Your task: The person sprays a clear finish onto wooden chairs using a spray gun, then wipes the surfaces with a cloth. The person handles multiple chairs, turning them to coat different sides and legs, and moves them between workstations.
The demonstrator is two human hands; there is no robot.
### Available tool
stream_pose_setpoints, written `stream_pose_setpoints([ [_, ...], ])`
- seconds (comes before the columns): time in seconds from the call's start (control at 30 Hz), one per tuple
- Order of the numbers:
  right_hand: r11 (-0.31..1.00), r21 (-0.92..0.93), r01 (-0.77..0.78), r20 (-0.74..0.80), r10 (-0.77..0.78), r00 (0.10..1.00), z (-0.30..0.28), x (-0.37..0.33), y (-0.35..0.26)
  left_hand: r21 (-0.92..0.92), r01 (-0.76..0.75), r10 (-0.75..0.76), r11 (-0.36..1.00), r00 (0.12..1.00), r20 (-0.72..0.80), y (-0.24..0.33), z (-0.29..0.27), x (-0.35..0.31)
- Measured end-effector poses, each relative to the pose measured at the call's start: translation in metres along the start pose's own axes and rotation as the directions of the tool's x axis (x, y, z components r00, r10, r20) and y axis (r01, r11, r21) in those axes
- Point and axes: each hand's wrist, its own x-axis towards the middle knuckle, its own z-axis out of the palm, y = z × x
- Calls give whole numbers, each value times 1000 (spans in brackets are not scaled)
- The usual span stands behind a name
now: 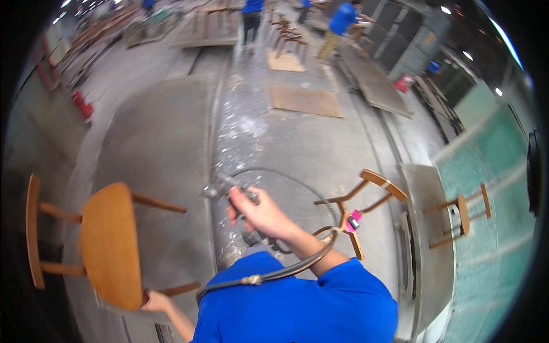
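Your left hand [156, 300] and right hand [263, 214] are well apart in the head view. With the left one you hold the wooden chair [111, 246] at the near side of its seat, close to the near leg; how the fingers close beneath, I cannot tell. Your right fingers are wrapped around a metal tool, which looks like a spray gun [214, 190], and a hose [269, 278] passes across your body. The chair is at your left, by the grey platform [160, 126], with its backrest to the far left. Another chair [345, 220] is at your right.

I judge that you are positioning the chair for spraying; no spray is visible. The next move probably calls for a steady left hold, and for turning the nozzle toward the wood.
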Motion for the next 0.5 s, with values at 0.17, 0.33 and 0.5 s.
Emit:
stream_pose_setpoints([
  [0.17,986,-157,-49,3,50,999,-43,73,0,431,4,46,902,993,-105,-100,7,-3],
  [0.33,984,58,-171,136,161,978,-68,135,13,223,-3,-2,975,1000,21,-118,3,35],
  [0.5,953,159,-258,342,192,920,-93,182,18,401,537,-552,743,829,-89,-122,-22,41],
])
